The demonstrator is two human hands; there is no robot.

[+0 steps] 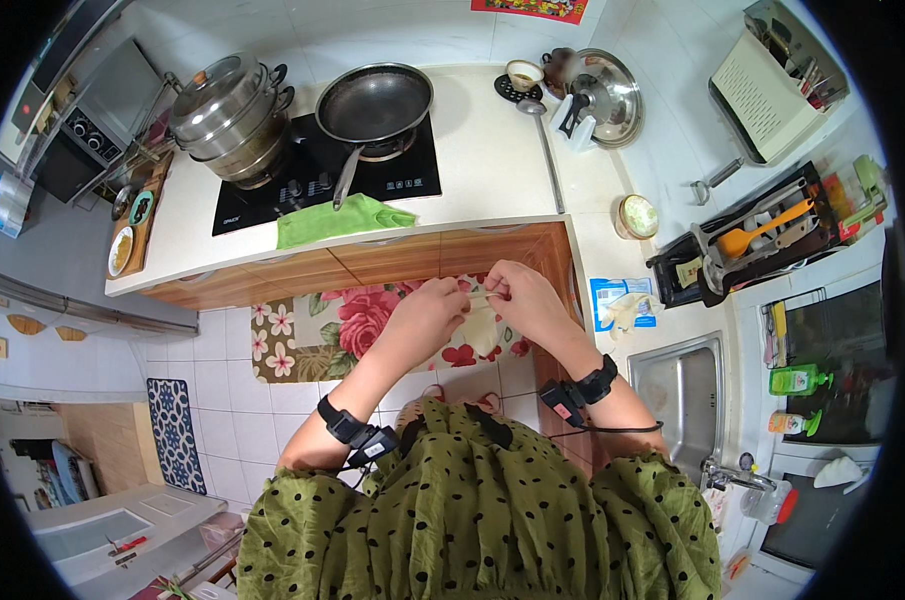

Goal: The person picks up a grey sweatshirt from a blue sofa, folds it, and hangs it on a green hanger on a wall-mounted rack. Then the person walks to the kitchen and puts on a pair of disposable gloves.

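Note:
Between my two hands hangs a thin, cream-coloured glove (481, 330), spread at its upper edge and limp below. My left hand (436, 304) pinches that edge on one side. Opposite it, my right hand (526, 300) grips the other side with bent fingers. Both hands are bare and are above the floor, in front of the wooden cabinets (392, 259). To the right, a second cream glove (627, 311) lies crumpled over a blue and white packet (602, 291) on the counter. The fingertips partly hide the glove's edge.
A frying pan (375, 103) and a stacked steamer pot (231, 124) stand on the black cooktop (415, 169). A green cloth (343, 221) lies by the counter's front edge. A long ladle (546, 157), a jar (637, 217) and a sink (673, 397) are to the right.

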